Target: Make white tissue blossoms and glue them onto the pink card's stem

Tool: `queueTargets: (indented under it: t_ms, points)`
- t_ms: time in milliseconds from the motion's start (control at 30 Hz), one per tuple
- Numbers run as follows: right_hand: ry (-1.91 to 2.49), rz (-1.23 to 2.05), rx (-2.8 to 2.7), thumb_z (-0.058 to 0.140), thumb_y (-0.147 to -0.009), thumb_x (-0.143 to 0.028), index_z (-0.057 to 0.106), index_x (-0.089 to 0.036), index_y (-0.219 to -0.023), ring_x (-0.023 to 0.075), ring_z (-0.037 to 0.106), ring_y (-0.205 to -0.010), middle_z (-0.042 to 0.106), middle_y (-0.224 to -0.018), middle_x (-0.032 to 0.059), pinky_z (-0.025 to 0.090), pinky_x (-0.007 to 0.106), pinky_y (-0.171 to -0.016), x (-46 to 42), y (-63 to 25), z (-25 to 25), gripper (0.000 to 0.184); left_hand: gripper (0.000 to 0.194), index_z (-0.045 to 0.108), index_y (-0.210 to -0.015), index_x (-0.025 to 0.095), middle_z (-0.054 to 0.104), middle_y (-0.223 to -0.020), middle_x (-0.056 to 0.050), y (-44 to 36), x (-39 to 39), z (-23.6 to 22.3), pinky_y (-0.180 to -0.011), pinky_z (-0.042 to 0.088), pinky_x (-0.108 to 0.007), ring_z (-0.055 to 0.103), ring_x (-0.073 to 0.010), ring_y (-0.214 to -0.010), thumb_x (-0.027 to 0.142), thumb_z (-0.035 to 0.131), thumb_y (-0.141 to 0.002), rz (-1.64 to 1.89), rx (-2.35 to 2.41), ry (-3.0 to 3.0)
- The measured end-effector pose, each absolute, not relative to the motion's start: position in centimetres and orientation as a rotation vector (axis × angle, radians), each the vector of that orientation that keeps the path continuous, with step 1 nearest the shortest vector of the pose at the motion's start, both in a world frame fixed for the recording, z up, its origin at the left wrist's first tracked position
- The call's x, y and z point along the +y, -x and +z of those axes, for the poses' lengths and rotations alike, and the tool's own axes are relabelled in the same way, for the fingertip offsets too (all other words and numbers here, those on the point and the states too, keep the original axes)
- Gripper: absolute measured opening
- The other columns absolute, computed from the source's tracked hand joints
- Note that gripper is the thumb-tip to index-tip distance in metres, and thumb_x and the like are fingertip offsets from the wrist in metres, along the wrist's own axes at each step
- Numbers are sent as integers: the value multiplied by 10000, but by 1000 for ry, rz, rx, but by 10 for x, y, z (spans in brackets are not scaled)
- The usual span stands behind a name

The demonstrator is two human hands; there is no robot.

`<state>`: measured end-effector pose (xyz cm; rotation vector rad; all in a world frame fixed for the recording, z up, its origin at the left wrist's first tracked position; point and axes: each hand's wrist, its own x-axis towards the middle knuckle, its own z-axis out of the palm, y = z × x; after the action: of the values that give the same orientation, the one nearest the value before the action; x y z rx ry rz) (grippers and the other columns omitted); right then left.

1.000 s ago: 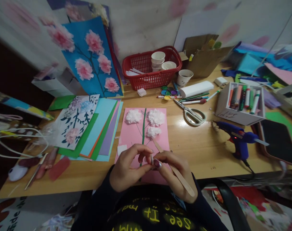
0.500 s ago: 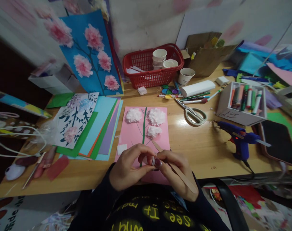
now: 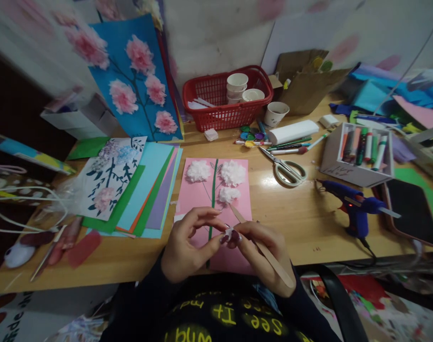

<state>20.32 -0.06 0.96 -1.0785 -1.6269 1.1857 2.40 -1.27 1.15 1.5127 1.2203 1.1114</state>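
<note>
A small crumpled piece of white tissue paper (image 3: 230,232) is pinched between my two hands, above the pink sheet (image 3: 193,199). My left hand (image 3: 191,240) has its thumb and fingertips at the left side of the tissue. My right hand (image 3: 268,254) grips the tissue's other side and also keeps a flat wooden stick (image 3: 271,259) between its fingers, the pointed end aimed up and left. On the pink sheet are a green stem strip (image 3: 214,190), pencil lines and three fluffy white tissue flowers (image 3: 232,172). My fingers hide part of the sheet.
Scissors (image 3: 287,171), a blue glue gun (image 3: 357,204) and a box of markers (image 3: 359,166) lie to the right. A red basket (image 3: 219,116) with cups is behind. Coloured paper sheets (image 3: 157,190) and a blue flower picture (image 3: 112,52) are on the left.
The left fingers have opened out and lifted a little, so more of the white tissue shows. The right hand and wooden stick have shifted only slightly.
</note>
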Motion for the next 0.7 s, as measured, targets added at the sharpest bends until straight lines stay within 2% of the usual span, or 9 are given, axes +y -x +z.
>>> queueTargets:
  t_ms: [200,433,700]
  points:
    - [1073,1030,-1701,565,-901,-211,716,-173,-904,159,700,-664,757,-772,49,531,271,-625,-1,-200,6,156,372,581,-1149,203,792,-859,-17,-34,-12,14,-918,564,-377,749,-203,-878,111,676,-801,1267,1405,-1666]
    - [1131,1009,-1693,549,-904,-223,707,-175,-897,167,710,-647,754,-749,47,536,278,-608,-1,-198,7,165,413,566,-1152,214,778,-881,-12,-37,-11,8,-951,556,-392,726,-219,-983,120,701,-773,1334,1502,-1537]
    - [1192,954,-1695,555,-903,-245,681,-183,-862,161,690,-618,726,-690,26,511,269,-592,-2,-199,1,147,437,492,-1138,171,758,-813,-18,-32,-4,9,-762,595,-277,742,-168,-773,134,700,-756,1344,1438,-1202]
